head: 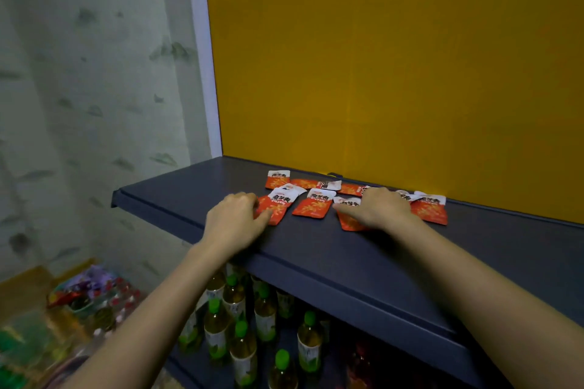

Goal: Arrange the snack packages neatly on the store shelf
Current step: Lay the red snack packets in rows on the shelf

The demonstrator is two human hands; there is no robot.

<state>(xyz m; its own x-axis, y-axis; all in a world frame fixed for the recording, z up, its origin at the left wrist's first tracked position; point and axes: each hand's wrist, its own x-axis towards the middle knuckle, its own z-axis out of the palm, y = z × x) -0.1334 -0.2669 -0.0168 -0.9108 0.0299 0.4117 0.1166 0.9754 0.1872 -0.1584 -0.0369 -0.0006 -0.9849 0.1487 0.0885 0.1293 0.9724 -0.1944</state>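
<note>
The right hand (379, 208) covers much of one red-and-white packet (349, 221), and behind its knuckles at least one more packet (404, 195) shows only a white corner. The print on the snack packets (313, 207) is too small to read. The shelf (316, 262) runs off the frame at the right. Beneath it, the green-capped bottles (215, 319) are partly hidden by its front edge and both forearms. The heap of goods (79, 297) at lower left is a blur.

All the packets lie flat on the shelf, near the yellow back panel (395, 57), in two loose rows. Most in the front row have their long axis running front to back, white end towards the panel, each skewed a little. Two in the back row lie sideways, along the panel.

The left hand (235, 221) has its fingers curled at the edge of the front-left packet (278, 207) and its thumb on the red face, so it seems to pinch it. The right hand lies with fingers stretched leftward, pressing on its packet.
</note>
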